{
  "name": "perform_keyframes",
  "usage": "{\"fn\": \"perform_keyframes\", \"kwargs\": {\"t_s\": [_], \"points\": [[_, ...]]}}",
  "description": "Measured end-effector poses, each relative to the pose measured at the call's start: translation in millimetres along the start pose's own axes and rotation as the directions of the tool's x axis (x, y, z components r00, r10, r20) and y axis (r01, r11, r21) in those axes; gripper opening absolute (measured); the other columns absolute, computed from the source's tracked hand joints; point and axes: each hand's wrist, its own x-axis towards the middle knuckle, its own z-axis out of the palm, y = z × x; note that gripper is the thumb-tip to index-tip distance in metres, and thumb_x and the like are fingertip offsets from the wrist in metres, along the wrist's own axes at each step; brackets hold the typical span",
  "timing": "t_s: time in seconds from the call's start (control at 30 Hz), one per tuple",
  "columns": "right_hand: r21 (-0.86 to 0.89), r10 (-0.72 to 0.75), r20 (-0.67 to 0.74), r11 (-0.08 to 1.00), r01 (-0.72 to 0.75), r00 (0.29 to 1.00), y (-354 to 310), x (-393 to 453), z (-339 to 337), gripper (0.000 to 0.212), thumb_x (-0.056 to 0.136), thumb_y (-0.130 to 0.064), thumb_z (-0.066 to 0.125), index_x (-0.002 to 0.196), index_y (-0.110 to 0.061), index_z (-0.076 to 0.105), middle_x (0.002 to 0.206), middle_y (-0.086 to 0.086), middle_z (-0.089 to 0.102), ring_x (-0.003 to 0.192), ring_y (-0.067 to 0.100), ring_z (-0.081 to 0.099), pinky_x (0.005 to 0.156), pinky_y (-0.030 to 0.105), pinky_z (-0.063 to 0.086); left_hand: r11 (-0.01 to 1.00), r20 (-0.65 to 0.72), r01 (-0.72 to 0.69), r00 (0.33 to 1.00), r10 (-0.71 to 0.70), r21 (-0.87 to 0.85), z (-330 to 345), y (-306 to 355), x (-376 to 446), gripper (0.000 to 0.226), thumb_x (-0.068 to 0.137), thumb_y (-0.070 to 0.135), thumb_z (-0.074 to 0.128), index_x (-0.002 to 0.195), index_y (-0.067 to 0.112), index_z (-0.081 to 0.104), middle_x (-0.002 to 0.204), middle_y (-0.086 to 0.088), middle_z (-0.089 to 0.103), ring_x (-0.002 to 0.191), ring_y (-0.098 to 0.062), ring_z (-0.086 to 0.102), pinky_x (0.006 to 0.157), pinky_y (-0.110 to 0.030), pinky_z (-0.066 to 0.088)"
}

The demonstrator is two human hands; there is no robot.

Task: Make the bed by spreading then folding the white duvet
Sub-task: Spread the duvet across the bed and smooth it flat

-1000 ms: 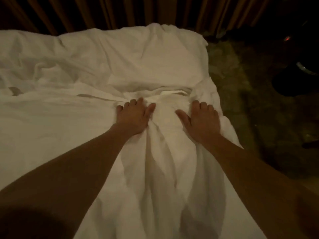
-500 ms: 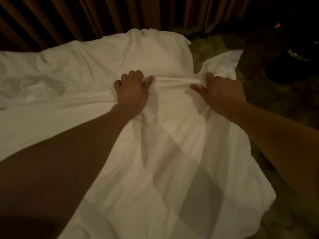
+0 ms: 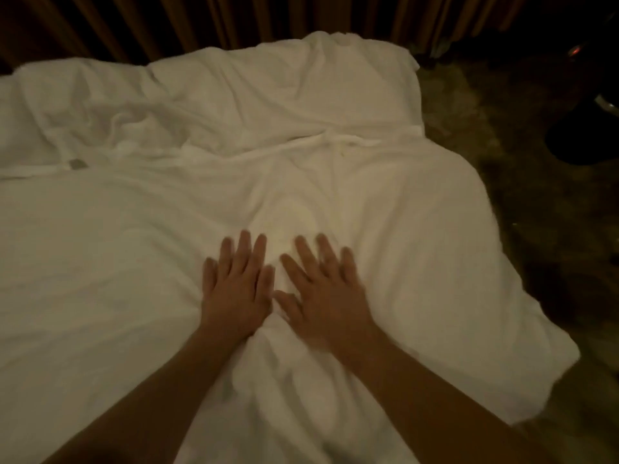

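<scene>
Head view: grip on the duvet [image 3: 385, 229] released, both palms flat on it.
Half a second before, the left hand [image 3: 236, 289] and right hand [image 3: 326, 296] each clutched a bunch of the white cloth and held it lifted; at this moment both lay side by side on top, fingers [image 3: 246, 244] straight and spread, grasping nothing, slightly blurred. Duvet covered the bed, its right edge hanging over the dim floor [image 3: 536, 262], creases bunched toward the curtain [image 3: 201, 21]. Judged: spreading stage, smoothing under way, folding not begun.

one white duvet [image 3: 234, 195], two hands, left [image 3: 236, 296], right [image 3: 330, 299]
</scene>
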Motion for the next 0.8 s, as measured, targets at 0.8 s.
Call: {"fn": "perform_keyframes", "kwargs": {"t_s": [0.8], "points": [[-0.033,0.007,0.02,0.999,-0.006,1.0,-65,-65,37,0.06,0.102,-0.055,0.029,0.156,-0.029,0.035,0.167,-0.001,0.022,0.155,0.023,0.014,0.123,0.051,0.012,0.996,0.036,0.034,0.999,-0.031,-0.085,18,-43,-101,0.067,0.098,0.053,0.008,0.161,0.033,0.01,0.17,0.004,0.001,0.156,-0.024,-0.004,0.123,-0.05,0.008]]}}
